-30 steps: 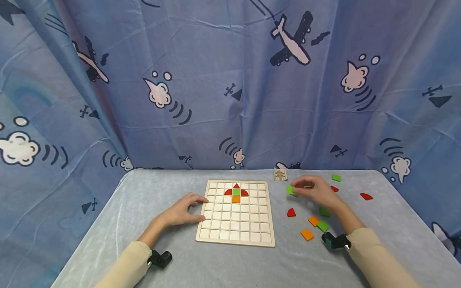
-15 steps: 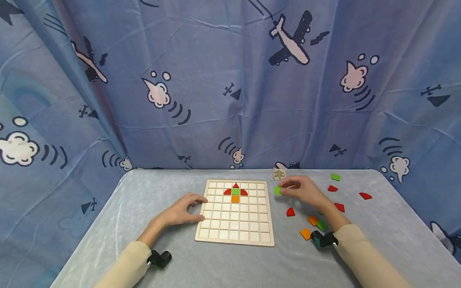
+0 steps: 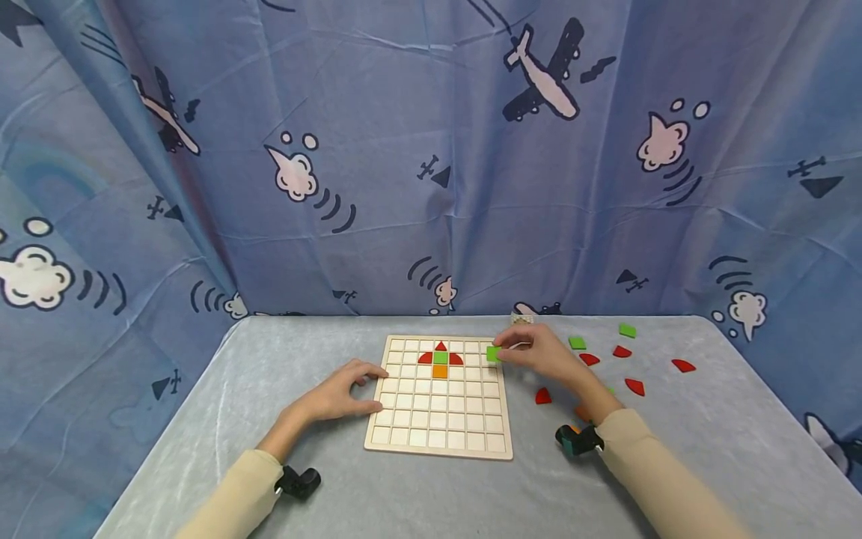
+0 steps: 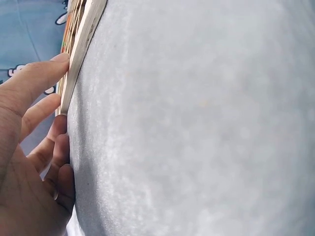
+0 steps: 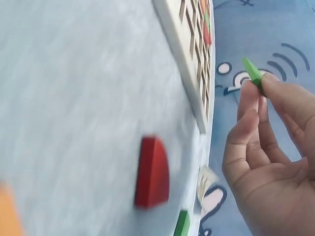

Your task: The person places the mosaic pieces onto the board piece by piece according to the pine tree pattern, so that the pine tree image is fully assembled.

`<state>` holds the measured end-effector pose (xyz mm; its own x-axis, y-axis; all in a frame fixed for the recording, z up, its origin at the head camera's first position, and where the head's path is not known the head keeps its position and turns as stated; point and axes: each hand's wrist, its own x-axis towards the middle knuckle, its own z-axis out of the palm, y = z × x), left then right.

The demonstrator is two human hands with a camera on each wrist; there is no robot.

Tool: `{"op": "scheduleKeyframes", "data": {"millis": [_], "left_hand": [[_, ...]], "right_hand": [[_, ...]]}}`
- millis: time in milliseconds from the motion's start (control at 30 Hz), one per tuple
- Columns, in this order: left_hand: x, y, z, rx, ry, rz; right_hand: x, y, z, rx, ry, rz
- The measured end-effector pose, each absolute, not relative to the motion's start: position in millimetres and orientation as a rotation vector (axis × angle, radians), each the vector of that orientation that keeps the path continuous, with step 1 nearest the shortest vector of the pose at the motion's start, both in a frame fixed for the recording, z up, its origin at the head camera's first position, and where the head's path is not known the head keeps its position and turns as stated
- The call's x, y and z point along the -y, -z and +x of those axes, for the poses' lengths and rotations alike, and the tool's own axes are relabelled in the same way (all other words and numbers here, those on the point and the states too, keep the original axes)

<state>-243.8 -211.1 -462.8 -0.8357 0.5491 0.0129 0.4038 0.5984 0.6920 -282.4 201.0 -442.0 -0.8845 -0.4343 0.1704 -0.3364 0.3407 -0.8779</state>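
Note:
A pale wooden grid board (image 3: 438,419) lies flat in the head view. On it, a red triangle (image 3: 441,346) tops a green square (image 3: 441,358), with red quarter-round pieces (image 3: 425,359) on both sides and an orange square (image 3: 440,371) below. My left hand (image 3: 343,393) touches the board's left edge with thumb and fingertips, its fingers relaxed. Over the board's upper right corner, my right hand (image 3: 539,352) pinches a green square tile (image 3: 494,353) between thumb and fingers. In the right wrist view that tile (image 5: 253,74) is seen nearly edge-on, held above the table.
Right of the board lie loose red quarter-round pieces (image 3: 543,396) and green tiles (image 3: 577,343). My right forearm partly covers orange tiles (image 3: 582,412). A small patterned card (image 3: 521,319) sits at the table's back edge, before a blue printed curtain (image 3: 350,150).
My right hand has moved left with the green square tile, from among the loose pieces to over the board's right edge. The left hand stays at the board.

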Motion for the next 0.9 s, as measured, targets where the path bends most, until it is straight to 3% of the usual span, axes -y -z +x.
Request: {"op": "scheduleKeyframes", "data": {"millis": [900], "left_hand": [[210, 464, -244, -2.643, -1.053, 0.838]], "right_hand": [[-127, 447, -287, -2.373, 1.615, -0.798]]}}
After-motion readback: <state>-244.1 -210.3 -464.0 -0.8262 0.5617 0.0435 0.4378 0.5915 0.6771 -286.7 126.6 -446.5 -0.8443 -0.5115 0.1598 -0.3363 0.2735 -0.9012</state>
